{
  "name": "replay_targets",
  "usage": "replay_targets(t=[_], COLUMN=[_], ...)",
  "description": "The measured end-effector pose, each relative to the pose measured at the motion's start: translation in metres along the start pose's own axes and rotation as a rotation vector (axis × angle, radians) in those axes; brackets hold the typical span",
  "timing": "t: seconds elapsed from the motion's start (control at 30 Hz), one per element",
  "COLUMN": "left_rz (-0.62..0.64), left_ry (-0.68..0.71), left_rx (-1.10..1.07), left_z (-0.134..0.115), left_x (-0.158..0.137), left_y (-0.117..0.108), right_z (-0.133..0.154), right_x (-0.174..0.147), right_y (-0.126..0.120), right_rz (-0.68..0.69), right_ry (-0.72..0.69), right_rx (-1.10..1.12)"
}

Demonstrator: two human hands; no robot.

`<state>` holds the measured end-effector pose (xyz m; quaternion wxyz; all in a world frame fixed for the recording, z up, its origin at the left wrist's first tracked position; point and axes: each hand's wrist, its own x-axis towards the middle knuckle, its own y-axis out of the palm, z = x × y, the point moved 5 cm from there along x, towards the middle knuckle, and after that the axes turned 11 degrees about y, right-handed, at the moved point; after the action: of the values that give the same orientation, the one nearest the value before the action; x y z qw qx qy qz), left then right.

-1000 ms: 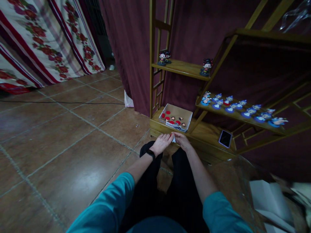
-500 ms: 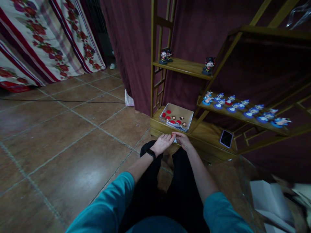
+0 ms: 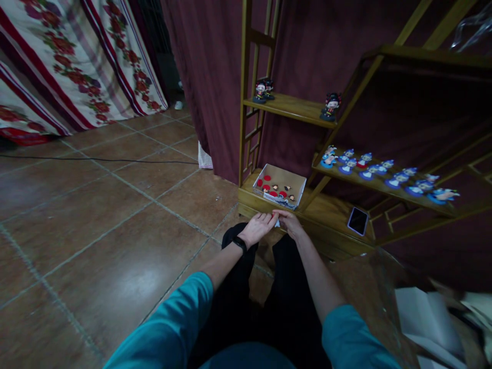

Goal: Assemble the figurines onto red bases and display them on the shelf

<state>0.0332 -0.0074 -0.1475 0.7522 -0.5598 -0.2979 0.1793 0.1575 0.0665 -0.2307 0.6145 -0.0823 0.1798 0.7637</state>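
My left hand (image 3: 260, 228), with a dark band on its wrist, meets my right hand (image 3: 291, 224) fingertip to fingertip over my knees. Both are closed on a small red and white piece (image 3: 277, 223). The fingers cover most of it, so its kind cannot be made out. Just beyond my hands, a shallow clear-sided box (image 3: 291, 178) rests on the low wooden shelf. Inside lie several red discs (image 3: 267, 178) and several small dark-haired figure heads (image 3: 287, 188).
Several blue and white figurines (image 3: 368, 171) line the right shelf. Dark-clothed figurines (image 3: 330, 107) stand on the upper shelf. A phone-like device (image 3: 357, 221) lies on the low wooden surface. White boxes (image 3: 426, 312) sit on the floor at right; a cable (image 3: 115, 160) crosses the tiles.
My hands stay together on the small piece, almost unmoved. The view has shifted very slightly; nothing else visibly differs.
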Motion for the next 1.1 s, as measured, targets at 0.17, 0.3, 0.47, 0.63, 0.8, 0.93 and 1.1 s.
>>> replay_targets(t=[0.17, 0.3, 0.47, 0.63, 0.8, 0.93, 1.1], left_rz=[-0.003, -0.005, -0.026, -0.063, -0.104, -0.204, -0.29], left_ry=[-0.006, -0.016, -0.052, -0.091, -0.213, -0.299, -0.373], left_rx=[-0.011, -0.032, -0.105, -0.265, -0.426, -0.604, -0.943], left_z=[0.0, 0.001, 0.006, 0.014, 0.026, 0.036, 0.048], left_x=[0.0, -0.001, -0.003, -0.006, -0.008, -0.008, -0.005], left_y=[0.001, 0.003, 0.004, 0.007, 0.016, 0.025, 0.043], right_z=[-0.001, 0.0, 0.004, 0.009, 0.011, 0.014, 0.016], right_x=[0.001, 0.0, -0.005, -0.009, -0.011, -0.015, -0.019], right_y=[0.0, 0.001, 0.006, 0.013, 0.017, 0.017, 0.019], right_rz=[-0.014, -0.011, 0.011, 0.069, 0.109, 0.133, 0.155], right_ry=[0.018, 0.02, 0.029, 0.027, 0.027, 0.029, 0.017], right_rx=[0.0, 0.001, 0.023, 0.036, 0.072, 0.118, 0.122])
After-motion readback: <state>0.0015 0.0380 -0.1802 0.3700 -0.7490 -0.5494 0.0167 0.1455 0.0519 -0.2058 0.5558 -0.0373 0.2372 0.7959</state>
